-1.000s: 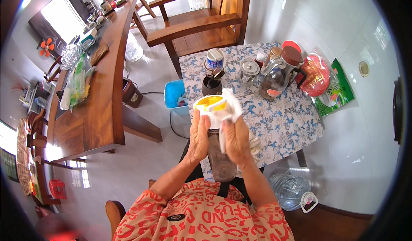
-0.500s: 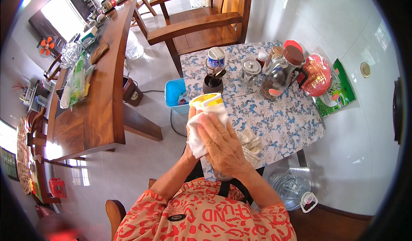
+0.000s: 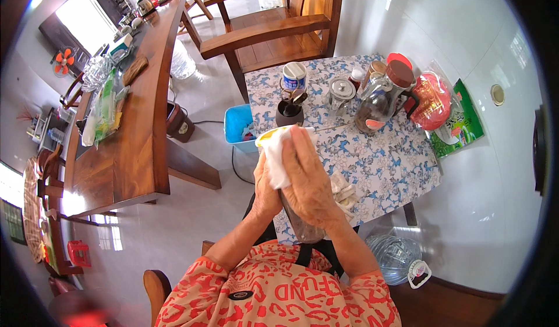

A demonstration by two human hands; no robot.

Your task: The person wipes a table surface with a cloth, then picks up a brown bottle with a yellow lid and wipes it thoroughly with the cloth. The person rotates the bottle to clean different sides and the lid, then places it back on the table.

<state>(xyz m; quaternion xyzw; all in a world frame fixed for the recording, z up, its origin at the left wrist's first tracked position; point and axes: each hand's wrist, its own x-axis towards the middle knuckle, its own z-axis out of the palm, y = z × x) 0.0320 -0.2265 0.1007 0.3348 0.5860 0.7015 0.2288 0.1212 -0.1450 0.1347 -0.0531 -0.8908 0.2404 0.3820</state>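
Over the near edge of the table, my left hand (image 3: 266, 188) is wrapped round a tall container with a clear body (image 3: 305, 227) and a white and yellow lid (image 3: 266, 136). My right hand (image 3: 308, 181) presses a white cloth (image 3: 277, 159) against the upper part and the lid's right side. The cloth and fingers hide much of the lid. To the right of my right hand, a crumpled off-white cloth (image 3: 345, 194) lies on the table. Beyond the lid stands a dark cup holding utensils (image 3: 289, 116).
The flower-patterned table (image 3: 384, 175) also bears a blue-and-white can (image 3: 294, 76), a lidded glass jar (image 3: 340, 94) and a glass jug with a brown lid (image 3: 375, 108). A blue bin (image 3: 237, 126) stands left; a large clear bottle (image 3: 396, 260) stands on the floor at right.
My right hand has slid up and forward with the white cloth, covering more of the yellow lid. More of the clear body now shows below my hands.
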